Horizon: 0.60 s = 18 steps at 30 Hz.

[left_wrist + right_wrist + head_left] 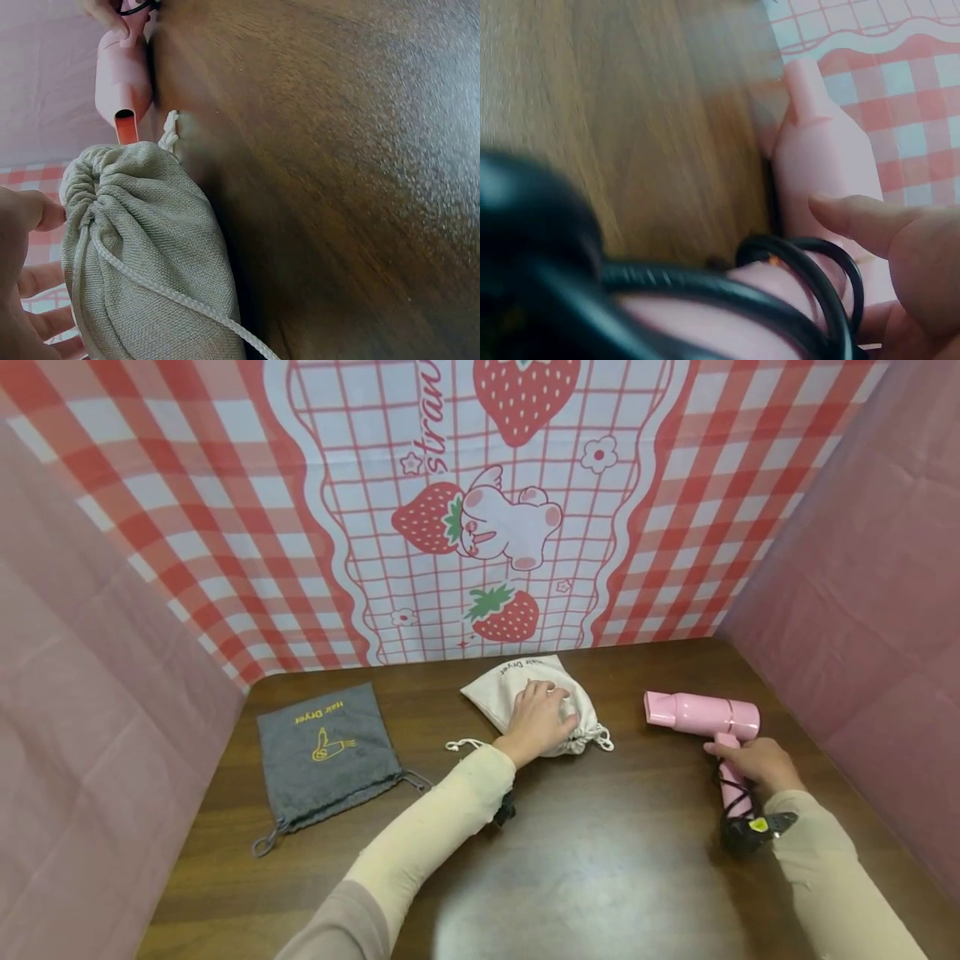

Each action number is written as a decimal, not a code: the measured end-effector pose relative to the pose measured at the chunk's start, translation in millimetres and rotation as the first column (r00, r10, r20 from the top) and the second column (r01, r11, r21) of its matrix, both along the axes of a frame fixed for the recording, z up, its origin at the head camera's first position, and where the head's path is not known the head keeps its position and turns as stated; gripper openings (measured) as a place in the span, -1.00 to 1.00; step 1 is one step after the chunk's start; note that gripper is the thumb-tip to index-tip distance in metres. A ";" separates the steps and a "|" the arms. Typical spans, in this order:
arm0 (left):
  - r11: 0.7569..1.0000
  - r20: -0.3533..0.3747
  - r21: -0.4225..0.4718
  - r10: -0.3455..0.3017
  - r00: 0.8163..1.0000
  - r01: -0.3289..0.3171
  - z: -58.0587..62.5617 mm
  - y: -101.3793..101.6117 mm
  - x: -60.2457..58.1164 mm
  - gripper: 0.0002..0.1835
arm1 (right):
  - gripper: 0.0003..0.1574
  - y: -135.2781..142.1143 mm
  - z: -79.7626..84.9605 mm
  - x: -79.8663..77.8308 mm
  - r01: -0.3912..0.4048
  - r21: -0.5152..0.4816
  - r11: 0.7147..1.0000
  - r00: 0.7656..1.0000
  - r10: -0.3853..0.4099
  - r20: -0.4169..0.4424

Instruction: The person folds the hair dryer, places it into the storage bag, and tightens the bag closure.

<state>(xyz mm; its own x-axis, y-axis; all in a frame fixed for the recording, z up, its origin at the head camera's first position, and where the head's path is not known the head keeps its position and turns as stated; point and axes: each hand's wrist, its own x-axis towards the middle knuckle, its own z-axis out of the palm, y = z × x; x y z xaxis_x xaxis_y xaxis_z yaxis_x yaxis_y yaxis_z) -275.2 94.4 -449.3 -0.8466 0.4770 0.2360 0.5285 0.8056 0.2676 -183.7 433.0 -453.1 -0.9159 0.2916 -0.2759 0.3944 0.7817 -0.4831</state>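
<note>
A plump beige drawstring bag [491, 693] lies at the back middle of the table, its mouth gathered by a white cord. My left hand [537, 717] rests on it from above, fingers spread and loosely bent. In the left wrist view, the thumb [49, 213] touches the bag near its puckered mouth [94, 184]. On the right lies a pink hair dryer [701, 714], its nozzle to the left. My right hand [763, 766] holds its handle, thumb along the pink body [821, 161]. A black cord [705, 289] loops round the handle.
A flat grey drawstring bag [322, 760] with a yellow dryer print lies at the left of the brown wooden table [600, 860]. Pink cloth walls stand left and right [862, 610], and a strawberry-print checked cloth [360, 568] closes the back.
</note>
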 end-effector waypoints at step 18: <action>0.998 0.094 0.045 0.027 0.995 -0.032 -1.0 2.4 1.3 -0.59 | -0.23 -36.4 -19.9 -2.4 0.140 -0.054 0.989 0.977 -0.147 -0.156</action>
<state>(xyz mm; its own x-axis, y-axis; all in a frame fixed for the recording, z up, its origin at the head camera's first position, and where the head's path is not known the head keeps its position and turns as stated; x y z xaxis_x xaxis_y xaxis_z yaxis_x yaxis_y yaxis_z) -273.9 96.8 -450.3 -0.8795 0.4420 0.1763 0.4757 0.8061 0.3522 -186.1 396.6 -473.0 -0.8985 0.4142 -0.1453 0.4165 0.6997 -0.5805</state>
